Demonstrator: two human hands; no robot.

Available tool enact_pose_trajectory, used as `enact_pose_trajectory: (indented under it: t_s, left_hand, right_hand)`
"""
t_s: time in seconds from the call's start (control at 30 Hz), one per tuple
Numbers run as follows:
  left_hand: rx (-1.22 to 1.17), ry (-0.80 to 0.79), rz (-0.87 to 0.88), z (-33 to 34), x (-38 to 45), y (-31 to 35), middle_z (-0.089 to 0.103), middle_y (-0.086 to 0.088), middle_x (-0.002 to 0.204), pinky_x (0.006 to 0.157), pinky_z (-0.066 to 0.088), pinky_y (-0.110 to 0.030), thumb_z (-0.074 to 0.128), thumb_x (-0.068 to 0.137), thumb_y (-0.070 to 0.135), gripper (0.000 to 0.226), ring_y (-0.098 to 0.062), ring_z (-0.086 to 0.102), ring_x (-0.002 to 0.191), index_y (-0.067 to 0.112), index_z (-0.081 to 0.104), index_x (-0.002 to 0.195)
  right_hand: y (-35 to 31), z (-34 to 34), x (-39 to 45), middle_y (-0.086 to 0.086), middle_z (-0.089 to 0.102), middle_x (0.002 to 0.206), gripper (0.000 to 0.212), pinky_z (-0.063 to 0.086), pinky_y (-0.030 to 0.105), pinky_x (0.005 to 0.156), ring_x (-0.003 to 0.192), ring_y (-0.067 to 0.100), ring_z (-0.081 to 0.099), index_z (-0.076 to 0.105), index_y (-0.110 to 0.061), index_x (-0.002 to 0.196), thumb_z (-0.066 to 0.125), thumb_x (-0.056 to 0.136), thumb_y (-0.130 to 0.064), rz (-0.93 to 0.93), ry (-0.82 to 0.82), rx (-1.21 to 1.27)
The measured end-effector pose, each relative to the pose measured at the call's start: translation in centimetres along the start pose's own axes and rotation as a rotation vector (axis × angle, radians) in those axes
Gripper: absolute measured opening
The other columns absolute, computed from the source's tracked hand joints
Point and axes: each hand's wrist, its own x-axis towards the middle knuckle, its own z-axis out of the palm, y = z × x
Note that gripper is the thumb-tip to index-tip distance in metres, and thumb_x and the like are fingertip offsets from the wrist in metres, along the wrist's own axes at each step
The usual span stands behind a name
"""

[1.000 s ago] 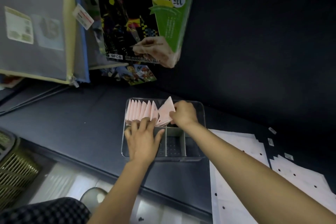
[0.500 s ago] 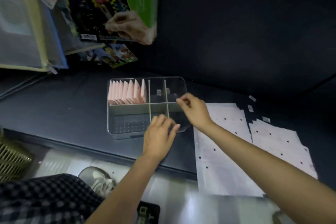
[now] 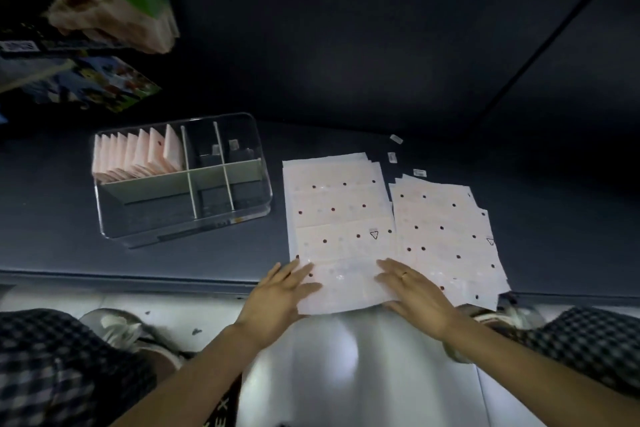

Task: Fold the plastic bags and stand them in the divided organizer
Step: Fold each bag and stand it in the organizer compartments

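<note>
Thin, pale-pink plastic, dotted dark red and slightly glossy, lies flat under both my hands: the near stack of bags [image 3: 337, 218] runs lengthwise away from me across the dark table [image 3: 52, 184], its near edge hanging a little over the table's front lip. My left hand [image 3: 277, 291] rests with straight, spread fingers on the stack's near left corner; my right hand [image 3: 412, 291], also flat and gripping nothing, presses the near right corner. The top bag sits directly between them, so I judge either hand could lift that near edge and fold it away from me along the long axis. A second stack of bags [image 3: 446, 236] lies just beside the first on the right, closer to my right hand. The clear, hard-walled organizer [image 3: 256, 163] with grey dividers stands to the left of the stacks, nearer my left hand; its far-left compartment holds a row of folded bags [image 3: 138, 158] standing on edge, leaning slightly, while the other compartments show none.
</note>
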Motion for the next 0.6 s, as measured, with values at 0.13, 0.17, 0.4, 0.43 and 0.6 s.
enact_pose_trajectory:
  t_s: [0.13, 0.17, 0.4, 0.43, 0.6]
  left_hand:
    - [-0.194, -0.01, -0.03, -1.5, 0.4, -0.2, 0.037, 0.016, 0.147, 0.115, 0.01, -0.019, 0.052, 0.093, 0.042, 0.028, -0.006, 0.017, 0.143, 0.039, 0.062, 0.119]
    - [-0.24, -0.026, -0.047, -2.0, 0.5, -0.3, 0.043, 0.017, 0.143, 0.111, 0.015, -0.015, 0.054, 0.092, 0.041, 0.025, -0.004, 0.021, 0.141, 0.039, 0.066, 0.113]
    - [-0.172, -0.181, -0.098, -3.1, 0.3, -0.1, 0.032, 0.023, 0.148, 0.112, 0.019, -0.024, 0.052, 0.076, 0.071, 0.065, 0.002, 0.016, 0.14, 0.044, 0.044, 0.134]
    - [-0.132, -0.177, -0.093, -2.8, 0.1, -0.1, 0.027, 0.023, 0.15, 0.112, 0.017, -0.025, 0.052, 0.078, 0.068, 0.066, 0.001, 0.015, 0.141, 0.044, 0.039, 0.138]
    - [-0.043, -0.13, -0.091, -1.8, -0.5, -0.3, 0.022, 0.023, 0.151, 0.112, 0.014, -0.024, 0.056, 0.083, 0.057, 0.065, -0.002, 0.013, 0.14, 0.041, 0.033, 0.142]
  right_hand:
    - [0.6, -0.8, 0.3, 0.002, 0.068, 0.117, 0.009, 0.05, 0.022, 0.091, 0.112, 0.018, 0.063, 0.073, -0.015, 0.08, 0.079, 0.075, -0.019, -0.084, 0.005, 0.091]
    - [1.0, -1.0, 0.3, -0.001, 0.065, 0.121, 0.009, 0.043, 0.018, 0.098, 0.119, 0.014, 0.057, 0.073, -0.014, 0.086, 0.068, 0.086, -0.022, -0.053, -0.062, 0.13]
    - [1.3, -1.0, 1.0, -0.007, 0.043, 0.145, 0.038, 0.03, 0.019, 0.103, 0.132, 0.011, 0.039, 0.054, -0.024, 0.125, 0.057, 0.09, -0.039, -0.007, -0.202, 0.125]
    - [1.1, -0.6, 1.0, -0.008, 0.032, 0.152, 0.049, 0.024, 0.018, 0.108, 0.138, 0.01, 0.031, 0.047, -0.024, 0.135, 0.056, 0.09, -0.041, -0.013, -0.23, 0.078]
    - [-1.2, 0.0, 0.5, -0.001, 0.07, 0.111, 0.032, 0.055, 0.019, 0.076, 0.104, 0.014, 0.066, 0.075, -0.021, 0.087, 0.09, 0.058, -0.027, -0.08, 0.068, 0.022]
